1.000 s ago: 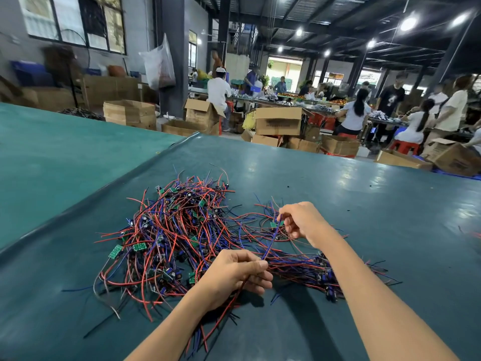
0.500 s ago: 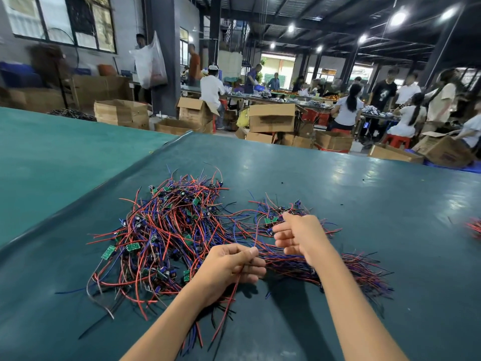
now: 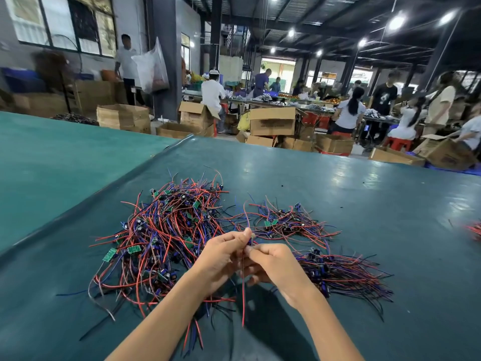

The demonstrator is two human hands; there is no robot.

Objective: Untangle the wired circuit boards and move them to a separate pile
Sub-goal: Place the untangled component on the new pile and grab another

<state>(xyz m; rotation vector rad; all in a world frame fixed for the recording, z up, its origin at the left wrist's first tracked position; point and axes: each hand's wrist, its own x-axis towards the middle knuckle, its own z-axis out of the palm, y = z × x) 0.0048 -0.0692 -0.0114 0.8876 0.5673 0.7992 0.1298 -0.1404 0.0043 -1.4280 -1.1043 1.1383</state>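
Left hand: The left hand (image 3: 223,254) pinches a red wire (image 3: 243,295) between thumb and fingers, up above the table (image 3: 364,199).
Right hand: The right hand (image 3: 273,264) touches the left one and pinches the same wire with its fingertips.
Held piece: The wire hangs down loose below the hands, and a bit sticks up above them. Fingers hide its board, so I cannot tell if it is free yet.
Messy pile: A big tangled pile (image 3: 166,230) sits left of the hands. Red, blue and black wires are knotted up with little green boards (image 3: 134,249).
Neat pile: A neat pile (image 3: 346,272) lies just beside the right wrist. Its wires mostly point the same way.
Small clump: A small clump (image 3: 281,221) sits behind the hands, between the two piles, and looks knotted.
Done so far: I think a good many boards are sorted.
Still to do: The messy pile looks bigger, so most of the job is probably left. The held piece is not yet on the neat pile.
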